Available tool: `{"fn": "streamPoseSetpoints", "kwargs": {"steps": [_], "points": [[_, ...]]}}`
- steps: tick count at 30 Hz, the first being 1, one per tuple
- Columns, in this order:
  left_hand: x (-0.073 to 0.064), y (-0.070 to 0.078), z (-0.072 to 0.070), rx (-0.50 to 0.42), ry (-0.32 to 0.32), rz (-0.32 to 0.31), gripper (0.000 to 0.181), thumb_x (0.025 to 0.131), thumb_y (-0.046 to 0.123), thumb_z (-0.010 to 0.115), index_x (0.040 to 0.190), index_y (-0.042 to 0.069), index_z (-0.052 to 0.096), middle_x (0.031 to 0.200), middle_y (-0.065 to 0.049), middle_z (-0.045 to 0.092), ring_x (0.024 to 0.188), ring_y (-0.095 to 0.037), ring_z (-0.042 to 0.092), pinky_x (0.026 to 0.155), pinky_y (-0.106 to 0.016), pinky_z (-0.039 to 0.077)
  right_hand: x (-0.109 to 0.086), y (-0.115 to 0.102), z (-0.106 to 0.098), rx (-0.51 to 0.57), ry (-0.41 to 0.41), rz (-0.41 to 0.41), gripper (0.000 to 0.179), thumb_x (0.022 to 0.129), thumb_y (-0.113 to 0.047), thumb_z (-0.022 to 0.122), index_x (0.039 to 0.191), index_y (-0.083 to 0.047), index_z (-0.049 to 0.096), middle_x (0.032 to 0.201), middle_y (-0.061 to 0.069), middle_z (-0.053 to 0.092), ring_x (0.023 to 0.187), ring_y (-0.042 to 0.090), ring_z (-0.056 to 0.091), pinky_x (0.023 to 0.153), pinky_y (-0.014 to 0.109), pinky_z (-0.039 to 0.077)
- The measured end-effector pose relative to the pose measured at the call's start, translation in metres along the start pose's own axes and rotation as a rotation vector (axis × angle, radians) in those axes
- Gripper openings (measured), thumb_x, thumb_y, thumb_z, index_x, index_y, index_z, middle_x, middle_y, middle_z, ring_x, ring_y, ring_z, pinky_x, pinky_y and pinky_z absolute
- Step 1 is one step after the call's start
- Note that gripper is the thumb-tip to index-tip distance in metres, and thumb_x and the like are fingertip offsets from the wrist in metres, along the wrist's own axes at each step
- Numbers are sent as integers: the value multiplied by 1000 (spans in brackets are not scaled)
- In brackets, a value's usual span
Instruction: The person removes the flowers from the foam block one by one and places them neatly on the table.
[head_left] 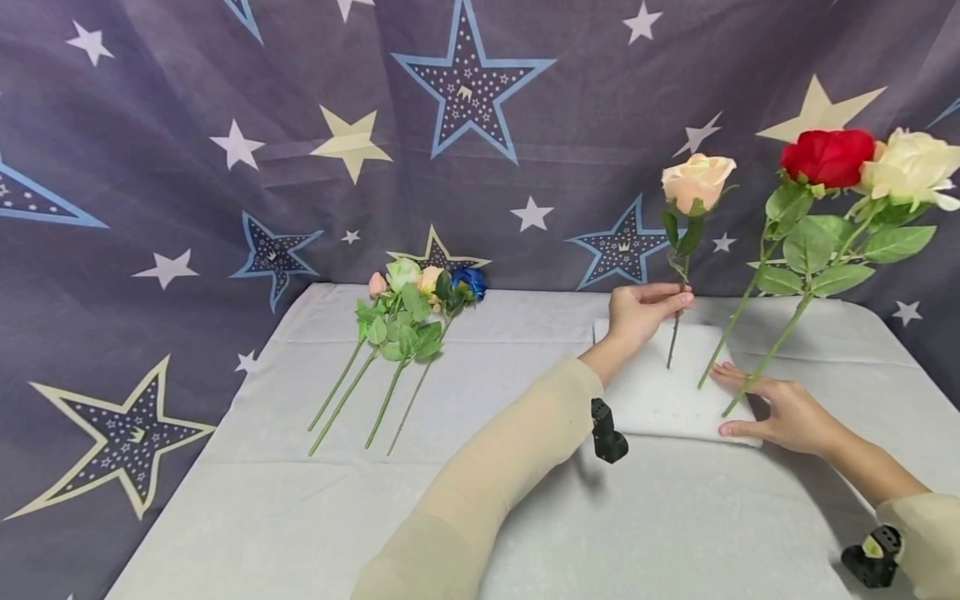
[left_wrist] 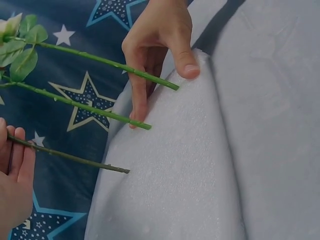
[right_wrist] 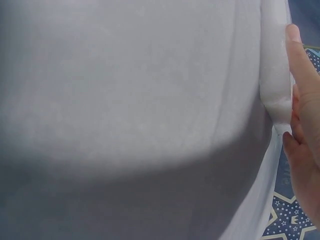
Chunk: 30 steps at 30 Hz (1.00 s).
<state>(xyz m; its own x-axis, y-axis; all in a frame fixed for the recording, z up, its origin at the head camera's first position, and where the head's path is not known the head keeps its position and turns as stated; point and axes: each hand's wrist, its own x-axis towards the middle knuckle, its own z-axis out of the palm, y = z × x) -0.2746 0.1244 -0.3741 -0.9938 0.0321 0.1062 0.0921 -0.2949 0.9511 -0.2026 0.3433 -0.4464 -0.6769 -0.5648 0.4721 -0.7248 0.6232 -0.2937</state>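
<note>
My left hand (head_left: 637, 317) pinches the dark stem of a peach rose (head_left: 697, 183) between thumb and fingers. The bloom points up, and the stem's lower end is right at the top face of a white foam block (head_left: 652, 408). A red rose (head_left: 828, 158) and a cream rose (head_left: 911, 167) stand tilted to the right, their green stems meeting the block near its right end. My right hand (head_left: 795, 412) rests on that right end with thumb and fingers spread; the left wrist view shows its thumb (left_wrist: 187, 70) on the near corner.
Several more flowers, with pink, pale green, peach and blue blooms (head_left: 468, 283), lie together on the left of the cloth-covered table (head_left: 247, 508). Behind the table hangs a dark curtain (head_left: 555, 108) with stars. Black wrist cameras (head_left: 607, 433) are on both forearms.
</note>
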Motion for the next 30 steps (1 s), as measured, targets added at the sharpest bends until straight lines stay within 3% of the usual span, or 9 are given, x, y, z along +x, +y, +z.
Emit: {"fn": "streamPoseSetpoints", "kwargs": {"steps": [5,7,12,14,15,18,20,23,30], "points": [[2,2,-2,24,13,23,18,79,-3,75,95,-11,71,93,-26,71,84,-37,72,71,-31,63,0,-1,-1,-8,0,7,84,53,-25,91,129,-11,61,135,-5,52,128,-26,24,104,-10,16],[20,-17,-1,72,30,61,18,77,3,79,92,-6,74,89,-19,74,78,-26,75,66,-24,63,-1,-2,-1,-9,0,9,84,53,-25,91,129,-11,61,136,-3,53,128,-26,24,104,-10,16],[34,-25,-7,4,-5,70,17,78,2,78,94,-3,75,88,-14,76,73,-18,75,69,-25,63,-1,-2,0,-12,4,8,83,52,-26,91,129,-11,62,136,-4,52,128,-26,25,103,-10,16],[24,-11,-15,-58,-29,36,20,80,-4,74,99,-4,73,93,-16,76,75,-21,75,71,-28,64,0,-2,0,-14,7,5,83,52,-26,91,129,-11,62,136,-7,51,128,-26,25,104,-10,17],[29,-16,-18,-58,-34,49,20,79,-1,75,99,-3,74,92,-13,76,73,-19,75,70,-26,64,0,-2,0,-14,8,4,84,52,-26,91,129,-11,62,136,-9,50,128,-26,25,104,-10,17],[25,-8,-27,-45,-37,41,22,80,-2,74,101,-4,73,95,-16,75,77,-24,75,70,-28,64,-1,-2,0,-10,14,5,83,52,-26,91,129,-11,62,137,-12,48,128,-26,25,104,-10,17],[11,12,-35,-46,-42,14,22,79,-5,74,101,-8,72,97,-24,73,81,-31,74,72,-30,64,-2,-2,0,-5,16,7,83,52,-25,91,128,-11,62,137,-13,48,128,-26,25,104,-10,17],[-2,28,-47,-29,-31,-28,23,79,-7,73,101,-10,71,100,-30,69,86,-36,73,73,-31,64,-3,-2,0,4,18,12,82,52,-25,91,128,-10,63,137,-11,49,128,-26,26,104,-10,17],[-12,33,-77,33,-28,-123,22,80,-5,72,102,-9,71,102,-29,69,76,-20,75,74,-31,64,-2,-3,0,-8,11,21,81,53,-26,91,127,-9,63,130,15,61,127,-27,25,104,-10,16]]}}
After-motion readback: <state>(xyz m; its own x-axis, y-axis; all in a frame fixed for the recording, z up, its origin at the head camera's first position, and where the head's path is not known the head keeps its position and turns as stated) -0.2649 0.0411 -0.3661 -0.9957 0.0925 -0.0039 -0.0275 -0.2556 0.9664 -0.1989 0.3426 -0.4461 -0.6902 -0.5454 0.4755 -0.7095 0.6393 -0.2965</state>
